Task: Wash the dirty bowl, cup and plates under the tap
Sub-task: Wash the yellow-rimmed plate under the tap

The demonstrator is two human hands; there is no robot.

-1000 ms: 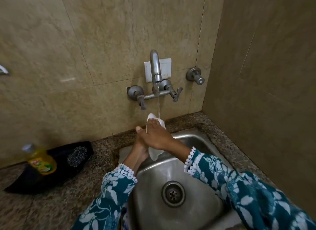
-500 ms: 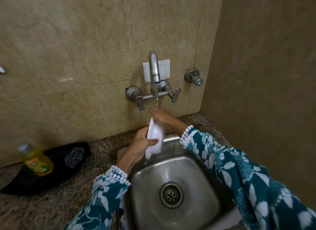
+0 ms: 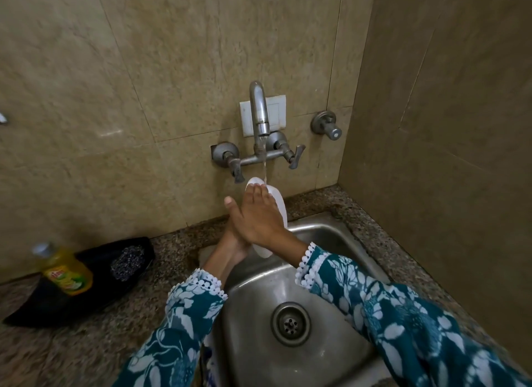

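Observation:
A white plate (image 3: 280, 203) stands on edge over the steel sink (image 3: 331, 237), under a thin stream of water from the wall tap (image 3: 259, 110). My left hand (image 3: 234, 244) grips the plate from below and behind, mostly hidden by my right hand. My right hand (image 3: 256, 216) lies flat across the plate's face, fingers reaching its top rim, thumb sticking out to the left. Only the plate's top, right edge and bottom tip show. No bowl or cup is in view.
A yellow dish-soap bottle (image 3: 64, 271) and a steel scrubber (image 3: 126, 261) lie on a black tray (image 3: 43, 303) on the granite counter at left. The sink drain (image 3: 291, 324) sits below my arms. A tiled wall closes in on the right, with a valve knob (image 3: 328, 126).
My right hand has come back from the plate's top edge and now lies flat over its face. The left hand has slipped behind it.

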